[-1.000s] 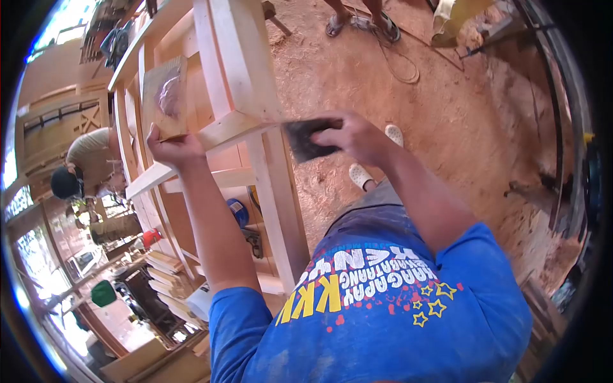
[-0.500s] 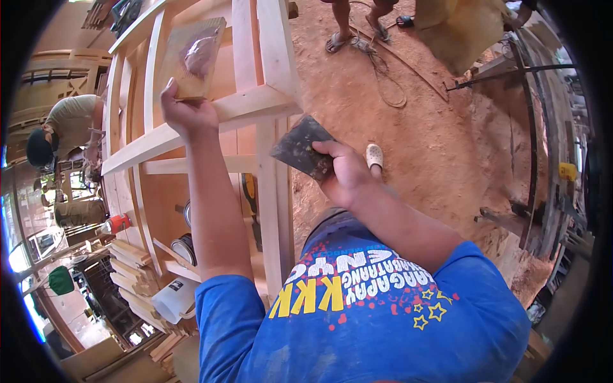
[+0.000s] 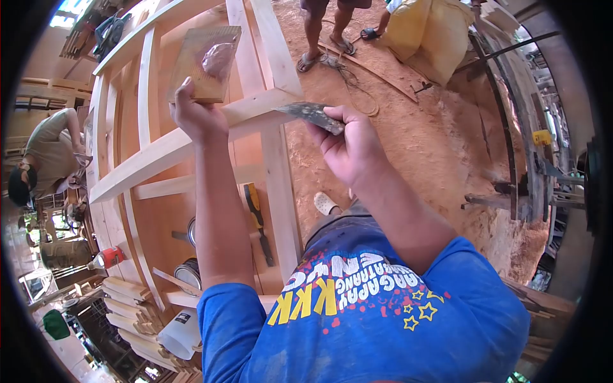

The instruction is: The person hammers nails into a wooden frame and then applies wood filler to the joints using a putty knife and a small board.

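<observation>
My left hand grips the lower end of a small wooden board, thumb along its edge. A lump of pinkish putty sits on the board's upper face. In my right hand is a thin, dark, stained putty scraper, pinched between thumb and fingers and seen nearly edge-on. Its tip points left, overlapping the corner of a pale wooden frame in this view. Both hands are over the frame's near right part.
Inside the frame lie a yellow-and-black handled tool and an open can. A white container stands near stacked wood strips. One person bends at the left; others stand beyond on the dirt ground, near a yellowish sack.
The scraper has turned from showing its broad face to nearly edge-on, and my right hand has risen slightly. The view has shifted; the board stays in my left hand.
</observation>
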Motion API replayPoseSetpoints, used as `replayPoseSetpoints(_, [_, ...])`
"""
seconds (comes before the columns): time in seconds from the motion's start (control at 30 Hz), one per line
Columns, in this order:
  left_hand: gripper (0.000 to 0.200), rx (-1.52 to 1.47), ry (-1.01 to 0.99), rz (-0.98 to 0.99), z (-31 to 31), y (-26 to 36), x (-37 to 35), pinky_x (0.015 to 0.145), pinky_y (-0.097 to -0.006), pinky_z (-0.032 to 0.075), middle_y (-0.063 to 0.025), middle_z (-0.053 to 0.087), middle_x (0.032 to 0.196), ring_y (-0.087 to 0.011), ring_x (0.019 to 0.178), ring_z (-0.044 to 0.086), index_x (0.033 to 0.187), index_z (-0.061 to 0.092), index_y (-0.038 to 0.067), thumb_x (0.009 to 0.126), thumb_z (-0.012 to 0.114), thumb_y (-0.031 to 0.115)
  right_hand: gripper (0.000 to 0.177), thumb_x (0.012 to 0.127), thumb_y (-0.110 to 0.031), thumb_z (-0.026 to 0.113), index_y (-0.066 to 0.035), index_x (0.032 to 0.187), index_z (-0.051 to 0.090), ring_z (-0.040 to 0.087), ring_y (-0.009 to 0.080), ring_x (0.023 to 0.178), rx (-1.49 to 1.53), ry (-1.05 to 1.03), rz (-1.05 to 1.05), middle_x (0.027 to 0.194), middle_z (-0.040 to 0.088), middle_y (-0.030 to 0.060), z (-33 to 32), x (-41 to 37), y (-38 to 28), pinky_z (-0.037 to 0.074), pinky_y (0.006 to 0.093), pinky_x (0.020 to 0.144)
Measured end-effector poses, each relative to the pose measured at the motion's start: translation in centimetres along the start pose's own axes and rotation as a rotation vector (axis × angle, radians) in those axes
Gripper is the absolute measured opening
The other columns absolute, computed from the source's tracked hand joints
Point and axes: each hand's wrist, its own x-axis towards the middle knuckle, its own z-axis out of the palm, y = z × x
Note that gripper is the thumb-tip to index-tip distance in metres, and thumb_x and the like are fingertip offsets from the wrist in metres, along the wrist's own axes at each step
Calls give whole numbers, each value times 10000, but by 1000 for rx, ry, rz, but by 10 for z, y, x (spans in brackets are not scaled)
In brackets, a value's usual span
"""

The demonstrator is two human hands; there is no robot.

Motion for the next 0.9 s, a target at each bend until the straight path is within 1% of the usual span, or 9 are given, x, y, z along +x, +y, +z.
replayPoseSetpoints(0.13, [340, 15, 27, 47, -5, -6, 5, 963, -369, 503, -101, 596, 1150, -217, 1097, 611, 1168, 546, 7, 869, 675, 103, 233, 955, -11, 573, 73, 1172, 577, 733, 276, 1004, -60, -110, -214, 1123, 706, 169, -1, 1, -26, 646, 384, 916])
replayPoseSetpoints(0.23, [372, 24, 35, 42, -6, -5, 4, 958, -376, 506, -103, 600, 1156, -222, 1090, 612, 1192, 544, 4, 860, 679, 102, 242, 956, -16, 572, 59, 1186, 584, 734, 273, 1016, -126, -50, -234, 1134, 708, 169, -2, -12, -39, 649, 369, 911])
replayPoseSetpoints(0.47, [412, 44, 37, 40, 0, -3, -3, 938, -382, 516, -100, 594, 1158, -220, 1081, 610, 1229, 530, -9, 860, 677, 100, 324, 947, -59, 597, 46, 1253, 595, 737, 267, 999, -196, 28, -19, 1155, 714, 149, -24, 10, -2, 604, 422, 950])
replayPoseSetpoints(0.57, [428, 64, 32, 38, 0, -1, 0, 939, -385, 519, -105, 590, 1169, -225, 1088, 610, 1241, 522, -14, 860, 680, 99, 326, 936, -64, 616, 33, 1247, 622, 736, 254, 1005, -250, -311, -213, 1135, 724, 148, 21, -9, -40, 604, 400, 940])
replayPoseSetpoints(0.63, [434, 60, 50, 44, 2, -1, -2, 943, -385, 519, -109, 587, 1176, -229, 1092, 609, 1246, 520, -18, 861, 683, 97, 326, 923, -37, 618, 35, 1240, 635, 730, 215, 1000, -603, -489, -453, 1097, 737, 131, 45, -22, -73, 592, 362, 944])
replayPoseSetpoints(0.67, [435, 53, 66, 53, 2, -2, -1, 946, -383, 519, -110, 586, 1179, -231, 1092, 609, 1248, 521, -20, 862, 684, 97, 310, 880, 9, 616, 25, 1184, 677, 718, 189, 966, -830, -467, -609, 1053, 747, 103, 58, -27, -81, 578, 335, 907])
replayPoseSetpoints(0.77, [446, 34, 128, 72, 12, 1, -6, 949, -378, 521, -122, 584, 1196, -231, 1096, 608, 1260, 523, -35, 870, 689, 102, 313, 827, 41, 611, -5, 1119, 716, 705, 194, 930, -1901, -736, -815, 1040, 746, 94, 77, -16, -110, 565, 324, 856])
replayPoseSetpoints(0.8, [447, 31, 133, 72, 15, 3, -9, 949, -376, 521, -124, 586, 1200, -230, 1094, 609, 1263, 524, -38, 872, 689, 104, 320, 800, 30, 608, -45, 1080, 745, 708, 257, 965, -2020, -898, -844, 1069, 743, 111, 85, -11, -105, 554, 366, 864])
replayPoseSetpoints(0.9, [427, 35, 106, 89, 15, 4, -10, 926, -357, 523, -123, 603, 1182, -218, 1065, 618, 1253, 548, -43, 877, 685, 108, 379, 796, 24, 595, -88, 1119, 758, 697, 297, 1029, -2488, -999, -1000, 1110, 745, 110, 97, 17, -86, 544, 401, 929])
